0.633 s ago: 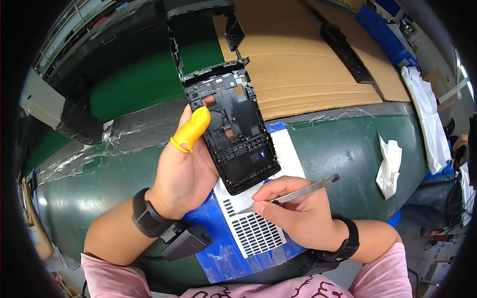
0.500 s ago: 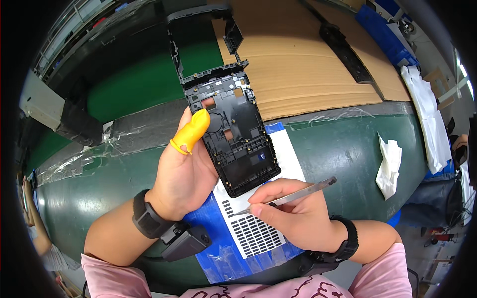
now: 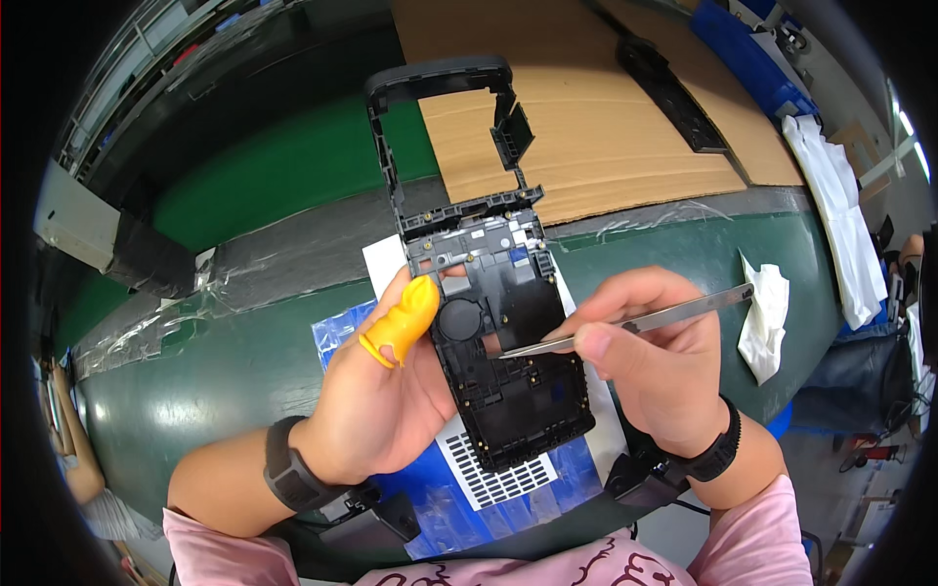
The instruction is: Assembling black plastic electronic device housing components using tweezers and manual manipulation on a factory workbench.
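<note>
My left hand (image 3: pixel 391 391) holds a black plastic device housing (image 3: pixel 508 391) by its left edge, tilted above the bench. A yellow finger cot (image 3: pixel 403 320) covers the thumb, which presses on the housing's inner face. The housing has an open frame at its far end and small brass-coloured inserts around its inside. Metal tweezers (image 3: pixel 645 320) are pinched in my right hand (image 3: pixel 664 361), their tips at the middle of the housing's inside. Whether the tips hold anything is too small to tell. Below the housing lies a white sheet of small black rectangular stickers (image 3: pixel 479 486), partly hidden.
The sheet rests on a blue taped pad (image 3: pixel 440 518) on the green bench (image 3: pixel 244 391). Brown cardboard (image 3: pixel 606 127) lies beyond, with a long black part (image 3: pixel 674 93) on it. A crumpled white wrapper (image 3: pixel 765 322) is at the right. A grey post (image 3: pixel 78 210) stands at the far left.
The tweezers have moved from the sticker sheet up and right to the housing's inside. My left hand has brought the housing nearer and slightly right, covering more of the sheet.
</note>
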The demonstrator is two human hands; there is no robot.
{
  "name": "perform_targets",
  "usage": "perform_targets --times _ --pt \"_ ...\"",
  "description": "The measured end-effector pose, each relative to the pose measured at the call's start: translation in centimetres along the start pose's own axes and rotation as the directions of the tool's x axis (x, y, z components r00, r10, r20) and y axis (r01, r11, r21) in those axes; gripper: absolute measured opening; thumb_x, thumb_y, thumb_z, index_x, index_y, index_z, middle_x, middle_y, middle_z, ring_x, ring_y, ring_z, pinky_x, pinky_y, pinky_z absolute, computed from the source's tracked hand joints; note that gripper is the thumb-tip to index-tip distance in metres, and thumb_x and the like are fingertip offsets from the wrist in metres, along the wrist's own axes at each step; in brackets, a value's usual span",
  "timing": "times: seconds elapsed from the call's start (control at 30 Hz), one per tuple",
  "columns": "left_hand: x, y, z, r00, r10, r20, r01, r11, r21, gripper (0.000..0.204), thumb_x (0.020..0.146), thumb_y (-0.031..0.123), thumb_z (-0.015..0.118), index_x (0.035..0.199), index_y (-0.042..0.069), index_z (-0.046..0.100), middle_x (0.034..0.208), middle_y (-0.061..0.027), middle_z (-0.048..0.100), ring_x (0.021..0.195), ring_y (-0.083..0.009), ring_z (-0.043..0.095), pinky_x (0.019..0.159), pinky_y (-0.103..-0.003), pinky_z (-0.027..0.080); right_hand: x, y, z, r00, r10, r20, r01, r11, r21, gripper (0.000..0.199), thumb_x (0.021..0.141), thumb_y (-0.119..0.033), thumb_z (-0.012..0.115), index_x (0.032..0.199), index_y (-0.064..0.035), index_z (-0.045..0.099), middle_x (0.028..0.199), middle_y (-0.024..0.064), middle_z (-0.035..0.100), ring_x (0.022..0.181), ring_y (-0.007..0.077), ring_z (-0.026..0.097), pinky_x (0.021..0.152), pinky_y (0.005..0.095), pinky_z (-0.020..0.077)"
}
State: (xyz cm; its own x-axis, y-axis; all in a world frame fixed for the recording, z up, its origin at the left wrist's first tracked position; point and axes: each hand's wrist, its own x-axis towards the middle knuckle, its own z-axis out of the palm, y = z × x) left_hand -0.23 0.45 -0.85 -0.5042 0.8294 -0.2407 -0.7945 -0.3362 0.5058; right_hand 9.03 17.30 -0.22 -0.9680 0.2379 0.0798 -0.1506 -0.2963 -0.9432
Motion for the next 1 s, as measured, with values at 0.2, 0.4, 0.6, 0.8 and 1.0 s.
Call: perform_targets --times 0.2,0.4,0.6,0.8,1.0 --pt "-0.55 -0.49 0.81 1.000 -0.015 -0.005 0.015 1.000 -0.027 0.040 0.091 0.031 0.036 0.125 0.009 0.031 0.117 -0.0100 0.046 0.104 -0.0217 0.049 0.087 -0.039 0.042 -0.38 0.33 0.25 0.999 0.024 0.031 -0.024 1.000 0.006 0.018 0.077 0.002 0.060 0.093 0.0044 0.054 0.086 0.0081 0.059 0.076 0.0082 0.057 0.065 0.0185 0.0460" --pt "-0.67 -0.37 0.15 0.999 -0.033 0.016 0.033 0.999 0.008 0.040 0.091 0.030 0.036 0.125 0.009 0.031 0.118 -0.0091 0.046 0.104 -0.0205 0.049 0.087 -0.038 0.042 -0.38 0.36 0.28 0.999 0.035 0.041 -0.033 0.999 -0.042 0.017 0.077 0.002 0.060 0.093 0.0042 0.054 0.085 0.0074 0.059 0.073 0.0070 0.056 0.062 0.0172 0.0452" --pt "-0.63 -0.42 0.54 1.000 -0.011 0.023 0.011 1.000 0.007 0.042 0.091 0.031 0.036 0.127 0.010 0.030 0.120 -0.0101 0.044 0.107 -0.0219 0.048 0.087 -0.039 0.042 -0.35 0.54 0.42 0.999 0.013 0.046 -0.011 0.999 -0.041 0.016 0.077 0.002 0.059 0.093 0.0045 0.054 0.085 0.0067 0.059 0.072 0.0060 0.055 0.061 0.0168 0.0445" --pt "-0.65 -0.47 0.56 0.999 -0.005 0.054 0.005 1.000 0.010 0.044 0.091 0.032 0.037 0.128 0.010 0.028 0.122 -0.0108 0.042 0.109 -0.0236 0.046 0.089 -0.041 0.041 -0.37 0.45 0.29 0.998 0.004 0.058 0.002 0.995 -0.103 0.016 0.078 0.002 0.059 0.092 0.0049 0.055 0.084 0.0066 0.059 0.072 0.0057 0.055 0.061 0.0170 0.0446" --pt "-0.69 -0.56 0.63 0.999 -0.022 0.041 0.023 1.000 -0.012 0.043 0.089 0.019 0.043 0.128 0.011 0.028 0.121 -0.0107 0.043 0.109 -0.0236 0.047 0.088 -0.039 0.042 -0.55 0.52 0.41 0.999 -0.026 0.035 0.029 0.995 -0.091 0.015 0.077 0.003 0.058 0.092 0.0042 0.055 0.085 0.0070 0.059 0.073 0.0063 0.055 0.062 0.0174 0.0453"
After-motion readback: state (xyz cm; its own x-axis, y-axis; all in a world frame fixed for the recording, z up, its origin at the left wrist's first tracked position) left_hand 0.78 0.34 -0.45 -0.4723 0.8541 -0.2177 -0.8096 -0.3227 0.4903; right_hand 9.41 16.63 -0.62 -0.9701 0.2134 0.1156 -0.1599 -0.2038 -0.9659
